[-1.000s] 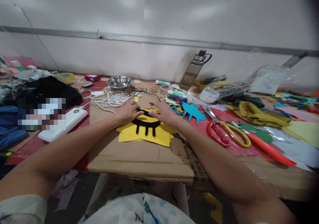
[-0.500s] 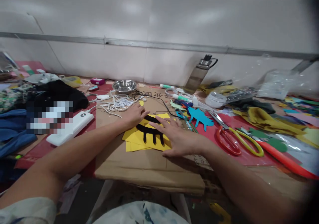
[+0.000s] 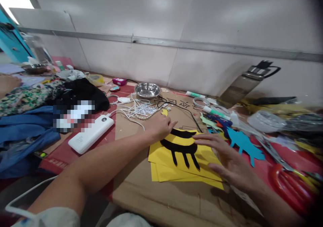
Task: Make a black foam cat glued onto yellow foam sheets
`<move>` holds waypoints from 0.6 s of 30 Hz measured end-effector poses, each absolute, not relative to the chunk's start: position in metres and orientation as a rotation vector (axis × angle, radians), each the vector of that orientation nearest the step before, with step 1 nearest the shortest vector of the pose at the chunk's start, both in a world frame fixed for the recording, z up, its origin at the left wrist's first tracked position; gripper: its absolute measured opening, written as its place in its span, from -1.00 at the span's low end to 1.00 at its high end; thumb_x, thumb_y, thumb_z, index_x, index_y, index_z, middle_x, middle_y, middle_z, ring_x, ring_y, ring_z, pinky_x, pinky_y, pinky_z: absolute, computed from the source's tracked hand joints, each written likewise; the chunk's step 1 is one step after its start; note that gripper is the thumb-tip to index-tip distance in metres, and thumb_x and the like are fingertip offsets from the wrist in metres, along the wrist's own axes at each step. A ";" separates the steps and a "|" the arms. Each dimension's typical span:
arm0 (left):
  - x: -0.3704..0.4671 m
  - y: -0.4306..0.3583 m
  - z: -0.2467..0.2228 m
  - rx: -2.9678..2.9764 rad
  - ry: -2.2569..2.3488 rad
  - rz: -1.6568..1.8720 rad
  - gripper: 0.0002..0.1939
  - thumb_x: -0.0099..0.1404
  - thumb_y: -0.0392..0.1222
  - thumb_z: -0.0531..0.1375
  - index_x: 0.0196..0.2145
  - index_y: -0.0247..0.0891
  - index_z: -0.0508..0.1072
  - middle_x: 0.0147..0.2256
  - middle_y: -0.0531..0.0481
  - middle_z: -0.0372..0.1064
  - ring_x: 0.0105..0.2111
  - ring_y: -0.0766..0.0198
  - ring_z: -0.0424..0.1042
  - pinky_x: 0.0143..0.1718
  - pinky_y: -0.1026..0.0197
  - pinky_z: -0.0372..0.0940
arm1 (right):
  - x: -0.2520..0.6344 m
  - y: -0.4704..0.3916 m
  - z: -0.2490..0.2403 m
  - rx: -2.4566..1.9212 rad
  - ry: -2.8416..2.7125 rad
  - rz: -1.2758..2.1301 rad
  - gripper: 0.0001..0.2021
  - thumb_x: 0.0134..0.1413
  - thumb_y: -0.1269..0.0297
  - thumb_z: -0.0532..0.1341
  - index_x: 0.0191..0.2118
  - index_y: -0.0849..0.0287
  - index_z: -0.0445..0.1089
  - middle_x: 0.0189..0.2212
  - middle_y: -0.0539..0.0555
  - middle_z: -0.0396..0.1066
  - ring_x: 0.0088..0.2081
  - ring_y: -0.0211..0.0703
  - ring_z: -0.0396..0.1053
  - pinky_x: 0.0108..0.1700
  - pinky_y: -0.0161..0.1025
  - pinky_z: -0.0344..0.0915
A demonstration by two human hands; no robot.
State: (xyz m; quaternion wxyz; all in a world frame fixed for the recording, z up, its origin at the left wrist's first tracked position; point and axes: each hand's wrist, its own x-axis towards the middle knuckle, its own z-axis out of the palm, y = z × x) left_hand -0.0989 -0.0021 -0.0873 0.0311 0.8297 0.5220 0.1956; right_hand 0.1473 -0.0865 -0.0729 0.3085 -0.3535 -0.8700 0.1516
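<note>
Head: left hand (image 3: 159, 130), right hand (image 3: 225, 155) at yellow paper (image 3: 165, 164), curved black strips (image 3: 180, 147)

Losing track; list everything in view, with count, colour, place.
Sheets: several, yellow, centre
Shapes: several, black, on sheets
Cutout: one, blue, right
Scissors: one, red-yellow, far right
Bottle: one, grey, back right
Glue sticks: two-plus, white-green, mid-right
Bowls: two, silver, back
Power bank: one, white, left
Cords: several, white, back
Cloths: several, mixed, left
Cardboard: count unclear, brown, beneath
Co-worker's arm: one, bare, far left
Left hand: one, bare, sheets' left
Right hand: one, bare, sheets' right
</note>
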 end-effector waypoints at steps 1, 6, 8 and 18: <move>-0.099 -0.002 -0.088 2.550 1.601 0.609 -0.44 0.48 0.11 -0.10 -0.33 -0.29 0.54 -0.29 -0.17 0.51 -0.21 0.11 0.45 -0.20 0.11 0.27 | 0.148 -0.084 -0.076 -0.911 -2.193 0.374 -0.68 0.21 0.09 0.19 0.08 -0.13 0.37 -0.02 0.13 0.42 0.05 0.04 0.36 0.06 0.03 0.33; -0.100 -0.003 -0.088 2.521 1.586 0.624 -0.46 0.48 0.09 -0.08 -0.34 -0.30 0.54 -0.30 -0.17 0.51 -0.18 0.12 0.44 -0.13 0.11 0.27 | 0.149 -0.083 -0.088 -0.893 -2.117 0.197 -0.83 0.23 0.20 0.17 -0.10 -0.04 0.45 -0.20 0.09 0.39 -0.13 -0.05 0.38 -0.11 -0.10 0.33; -0.101 -0.004 -0.089 2.509 1.598 0.625 -0.48 0.48 0.08 -0.06 -0.34 -0.29 0.54 -0.29 -0.16 0.51 -0.17 0.12 0.44 -0.13 0.11 0.27 | 0.151 -0.085 -0.091 -0.887 -2.087 0.170 -0.83 0.25 0.24 0.15 -0.10 -0.02 0.44 -0.21 0.09 0.38 -0.12 -0.05 0.37 -0.11 -0.11 0.32; -0.102 0.002 -0.094 2.535 1.535 0.651 -0.47 0.48 0.07 -0.09 -0.35 -0.31 0.53 -0.32 -0.17 0.50 -0.20 0.11 0.43 -0.18 0.12 0.25 | 0.148 -0.080 -0.088 -1.017 -2.011 0.111 -0.86 0.24 0.18 0.15 -0.20 0.02 0.45 -0.25 0.10 0.41 -0.17 -0.05 0.40 -0.15 -0.09 0.35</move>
